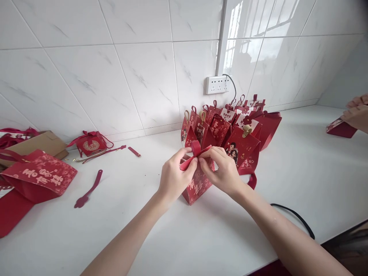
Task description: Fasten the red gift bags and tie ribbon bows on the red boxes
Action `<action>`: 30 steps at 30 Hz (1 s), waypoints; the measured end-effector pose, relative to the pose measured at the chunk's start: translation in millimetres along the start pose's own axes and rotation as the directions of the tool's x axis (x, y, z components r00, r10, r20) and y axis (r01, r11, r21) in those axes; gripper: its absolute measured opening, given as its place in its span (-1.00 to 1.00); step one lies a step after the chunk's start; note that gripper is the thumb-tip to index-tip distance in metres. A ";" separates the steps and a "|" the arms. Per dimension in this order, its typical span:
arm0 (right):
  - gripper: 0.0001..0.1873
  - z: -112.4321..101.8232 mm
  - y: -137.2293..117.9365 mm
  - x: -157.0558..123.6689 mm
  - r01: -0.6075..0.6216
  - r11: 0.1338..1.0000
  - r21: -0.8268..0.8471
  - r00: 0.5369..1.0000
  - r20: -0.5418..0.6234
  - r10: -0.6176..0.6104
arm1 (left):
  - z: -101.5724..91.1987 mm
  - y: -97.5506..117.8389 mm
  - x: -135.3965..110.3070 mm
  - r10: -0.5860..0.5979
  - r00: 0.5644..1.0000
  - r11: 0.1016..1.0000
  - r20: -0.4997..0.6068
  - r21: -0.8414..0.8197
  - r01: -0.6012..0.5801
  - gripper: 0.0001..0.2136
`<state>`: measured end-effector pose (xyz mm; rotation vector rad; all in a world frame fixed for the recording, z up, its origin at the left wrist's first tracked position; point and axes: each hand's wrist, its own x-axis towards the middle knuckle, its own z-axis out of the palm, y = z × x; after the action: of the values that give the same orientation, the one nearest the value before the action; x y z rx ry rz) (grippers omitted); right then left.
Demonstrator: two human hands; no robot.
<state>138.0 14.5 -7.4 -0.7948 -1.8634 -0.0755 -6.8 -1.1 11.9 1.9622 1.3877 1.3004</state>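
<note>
A red paper gift box (198, 186) with pale Chinese characters stands upright on the white counter in front of me. My left hand (178, 174) pinches the left side of its top edge, close to a looped red strap (196, 147) that sticks up there. From the right, my right hand (220, 166) grips the same top edge, its fingertips nearly meeting those of the left. The fingers partly hide where strap and box meet. Right behind my right hand stands a larger red box (244, 149) with a cartoon couple and a gold loop.
Several finished-looking red boxes (220, 128) crowd against the tiled wall below a power strip (217, 85). Leftward lie a dark red strap (90, 189), a small ribboned box (91, 143) and a tipped red box (40, 172). A black cord (296, 216) lies right; another person's hands (356, 115) hold a box.
</note>
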 end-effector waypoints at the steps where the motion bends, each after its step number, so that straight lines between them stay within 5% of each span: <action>1: -0.87 0.3 -0.3 -0.2 -0.001 1.000 -0.005 1.000 -0.001 0.001 | -1.7 2.0 0.7 -0.017 1.000 1.000 0.014 -0.019 0.018 -0.84; 6: -0.89 2.1 -0.2 -2.7 -0.039 0.999 -0.027 0.999 0.025 0.039 | -7.3 5.9 4.9 -0.157 0.985 0.983 0.068 -0.081 0.163 -0.86; 17: -0.83 -2.5 -1.8 1.2 -0.060 0.996 -0.059 0.991 -0.123 0.052 | -16.7 -4.0 13.8 -0.099 0.978 0.989 0.186 -0.089 0.117 -0.82; 25: -0.86 -4.0 2.4 1.6 -0.153 0.983 0.104 0.983 0.117 0.140 | -14.8 -2.1 12.6 -0.031 0.983 0.994 0.179 -0.098 0.049 -0.84; 30: -0.90 -6.4 2.5 3.3 -0.213 0.966 0.147 0.970 0.148 0.191 | -15.8 -2.6 12.4 -0.050 0.978 0.989 0.205 -0.124 0.077 -0.84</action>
<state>143.8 15.5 -2.5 -0.8891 -1.8738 0.2613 -20.8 8.1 23.2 1.8869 1.2259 1.1010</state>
